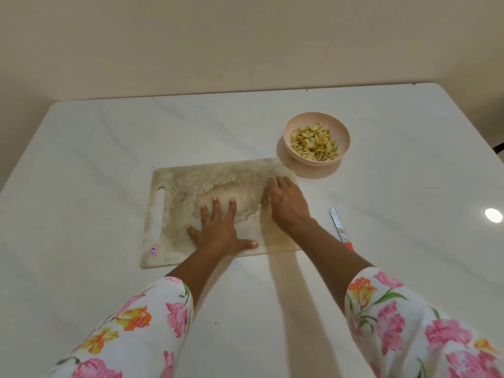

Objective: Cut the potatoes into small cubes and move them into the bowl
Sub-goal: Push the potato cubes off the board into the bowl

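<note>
While I watch, left hand [221,230]: flat on board [174,192], fingers spread, holds nothing.
Right hand [286,203]: loose on board's right side, holds nothing.
Risk: right arm may bump knife [338,226]; pushed board may hit bowl [289,126].
Knife: long way near-to-far, tip away.
Potatoes [315,143]: cut, in bowl by board's far corner.

One cutting board [191,181] at frame centre, bearing one red-and-blue sticker [153,251]. One pink bowl [346,137] to its upper right, its potato pieces [313,143] too many to count. One knife [338,225] at right. Two grips, the left grip [221,230] and the right grip [286,205], with two floral sleeves [141,323] below. One white desk [109,159].
</note>
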